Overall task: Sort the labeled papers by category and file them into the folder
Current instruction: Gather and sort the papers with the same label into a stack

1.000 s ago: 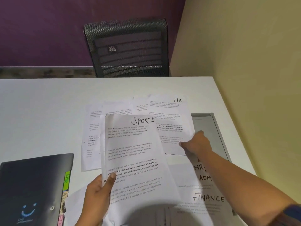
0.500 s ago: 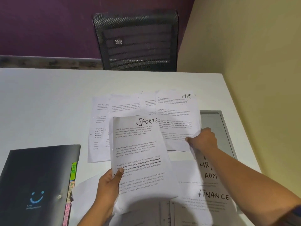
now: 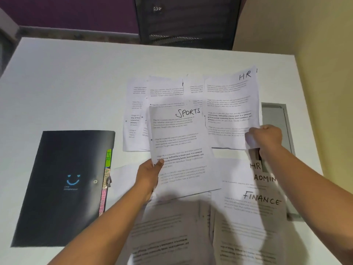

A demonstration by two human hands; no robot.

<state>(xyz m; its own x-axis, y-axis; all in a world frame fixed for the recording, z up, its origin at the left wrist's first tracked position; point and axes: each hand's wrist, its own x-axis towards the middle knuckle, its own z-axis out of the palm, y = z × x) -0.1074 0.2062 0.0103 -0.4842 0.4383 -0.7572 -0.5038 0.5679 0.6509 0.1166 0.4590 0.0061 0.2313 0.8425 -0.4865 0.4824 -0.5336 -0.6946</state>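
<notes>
Your left hand [image 3: 150,169] pinches the SPORTS sheet [image 3: 179,150] by its left edge at the middle of the frame, thumb on top, lifting it over the other papers. Your right hand [image 3: 267,136], fingers curled shut, grips the lower right corner of the HR sheet [image 3: 231,109] at the upper right. Behind both, more printed sheets [image 3: 141,111] lie fanned on the white tabletop [image 3: 66,88]. Sheets marked HR, ADMIN and FINANCE [image 3: 261,199] overlap at the lower right, with more sheets along the bottom edge. The black folder [image 3: 63,188] lies closed at the left, coloured tabs [image 3: 107,175] showing along its right edge. A grey tray [image 3: 277,115] sits at the right, and a mesh chair [image 3: 187,20] stands beyond the tabletop.
</notes>
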